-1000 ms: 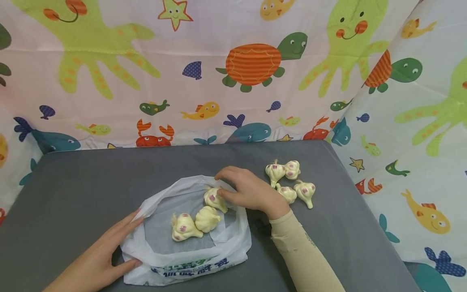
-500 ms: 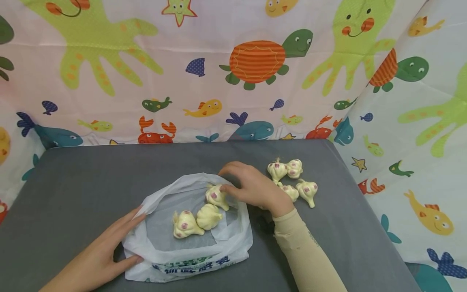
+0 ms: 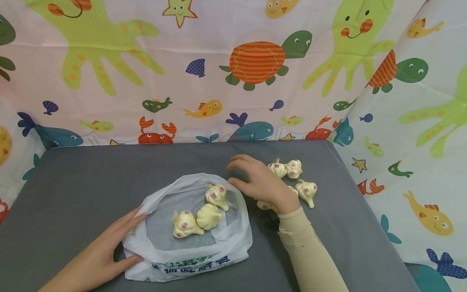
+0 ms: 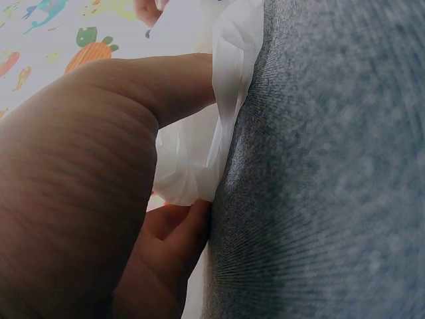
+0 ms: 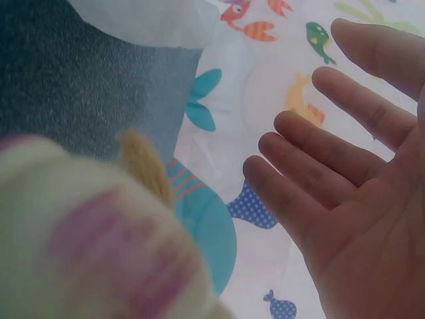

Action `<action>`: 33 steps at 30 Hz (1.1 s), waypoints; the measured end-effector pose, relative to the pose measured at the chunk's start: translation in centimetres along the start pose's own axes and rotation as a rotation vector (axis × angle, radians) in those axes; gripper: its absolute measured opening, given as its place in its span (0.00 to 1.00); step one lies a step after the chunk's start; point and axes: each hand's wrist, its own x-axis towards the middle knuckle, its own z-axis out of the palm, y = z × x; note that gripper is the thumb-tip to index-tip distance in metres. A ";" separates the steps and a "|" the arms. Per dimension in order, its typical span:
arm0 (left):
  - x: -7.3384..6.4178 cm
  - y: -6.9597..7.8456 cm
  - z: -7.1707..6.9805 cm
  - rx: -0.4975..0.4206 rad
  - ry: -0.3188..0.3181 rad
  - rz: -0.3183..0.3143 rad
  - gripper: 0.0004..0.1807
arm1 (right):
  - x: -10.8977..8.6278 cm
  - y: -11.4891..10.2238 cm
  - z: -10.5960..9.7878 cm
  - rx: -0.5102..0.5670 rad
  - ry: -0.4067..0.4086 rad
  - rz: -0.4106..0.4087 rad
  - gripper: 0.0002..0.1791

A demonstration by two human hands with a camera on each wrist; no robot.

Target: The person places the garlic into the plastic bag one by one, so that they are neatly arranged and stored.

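A white plastic bag (image 3: 233, 247) with printed lettering lies on its base, mouth spread wide, and holds three garlic bulbs (image 3: 208, 217). My left hand (image 3: 98, 251) rests against its left side, thumb and straight fingers spread apart on the plastic. In the left wrist view the thumb (image 4: 179, 83) touches the bag's folds (image 4: 232, 60). Just beyond the bag's right rim hovers my right hand (image 3: 260, 182), fingers spread and relaxed, holding nothing. More garlic bulbs (image 3: 307, 191) lie to its right, some partly hidden by the hand and wrist. One bulb (image 5: 113, 246) looms large in the right wrist view.
Everything lies on a grey cloth-covered table (image 3: 91, 178). A white curtain (image 3: 204, 36) printed with sea animals hangs behind it and along the right side.
My right hand has drawn back to the right from the bag's rim, leaving the bulb inside fully visible. My left hand and the bag have stayed about the same.
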 end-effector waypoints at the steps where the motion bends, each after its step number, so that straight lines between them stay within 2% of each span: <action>1: 0.0 0.0 0.0 -0.003 -0.004 -0.003 0.55 | 0.0 0.1 -0.1 0.002 0.002 0.005 0.19; 8: -0.1 0.1 -0.1 0.003 -0.017 -0.027 0.54 | -0.2 0.5 -0.5 0.009 0.002 0.041 0.20; 22: -0.1 0.1 -0.2 0.008 -0.016 -0.033 0.54 | -0.5 1.2 -1.3 0.004 0.042 0.070 0.19; 33: -0.1 0.2 -0.1 -0.010 -0.004 -0.010 0.55 | -0.9 1.7 -2.0 -0.015 0.069 0.098 0.19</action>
